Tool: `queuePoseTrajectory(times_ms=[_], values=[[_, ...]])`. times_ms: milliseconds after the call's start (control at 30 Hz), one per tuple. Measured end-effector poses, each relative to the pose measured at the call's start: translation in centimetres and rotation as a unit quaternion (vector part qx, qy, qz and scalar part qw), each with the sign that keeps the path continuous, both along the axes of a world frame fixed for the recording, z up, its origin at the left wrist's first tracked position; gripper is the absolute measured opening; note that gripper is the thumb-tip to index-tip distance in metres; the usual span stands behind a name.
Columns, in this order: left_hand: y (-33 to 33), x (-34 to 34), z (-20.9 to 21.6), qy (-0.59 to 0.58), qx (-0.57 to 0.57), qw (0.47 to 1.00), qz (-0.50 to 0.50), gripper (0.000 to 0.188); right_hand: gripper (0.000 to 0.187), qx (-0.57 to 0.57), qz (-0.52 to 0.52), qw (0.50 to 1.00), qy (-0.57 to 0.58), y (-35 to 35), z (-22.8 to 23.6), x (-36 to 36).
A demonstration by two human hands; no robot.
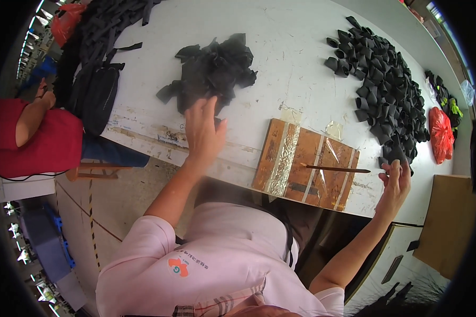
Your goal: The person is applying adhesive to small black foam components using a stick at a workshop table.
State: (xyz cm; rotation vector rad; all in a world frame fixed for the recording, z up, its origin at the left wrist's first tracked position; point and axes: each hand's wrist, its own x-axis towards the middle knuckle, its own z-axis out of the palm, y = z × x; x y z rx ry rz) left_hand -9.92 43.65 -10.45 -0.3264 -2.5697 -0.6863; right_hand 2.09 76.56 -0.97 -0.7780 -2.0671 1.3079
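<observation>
My left hand (202, 129), fingers spread & empty, reaches the loose heap of black fabric scraps (211, 71) mid-counter (296, 47); right hand (394, 182) pinches one folded black piece (395, 154) beside the big folded pile (388, 87); I judge sorting underway; next needs a scrap gripped.

Premises: a garment or textile workshop. A large white worktable (301, 47), scuffed and stained, carries heaps of cut black fabric pieces (211, 71) and a spread of folded black pieces (386, 90). A taped wooden board (304, 164) lies at its edge. Another seated worker (31, 137) sits alongside; concrete floor (116, 195).
</observation>
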Motion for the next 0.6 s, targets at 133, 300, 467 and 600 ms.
queuePoseTrajectory(times_ms=[133, 300, 467, 600], values=[[-0.8, -3.5, -3.6, -0.107, -0.163, 0.979, 0.051, 0.037, 0.039, -0.045, -0.014, 0.999, 0.004, -0.7, -3.5, 0.9], [-2.1, -5.9, -4.7, 0.009, -0.082, 0.996, -0.014, 0.016, 0.03, -0.104, 0.047, 0.989, -0.09, -3.5, -10.2, 3.7], [0.8, -3.2, -2.8, -0.083, 0.127, 0.983, -0.102, 0.023, 0.027, 0.055, 0.044, 0.986, -0.149, -4.8, -12.0, 3.5], [5.7, 0.7, -2.3, -0.091, 0.125, 0.972, -0.178, 0.025, 0.025, 0.139, 0.016, 0.976, -0.168, -4.7, -12.9, 3.3]])
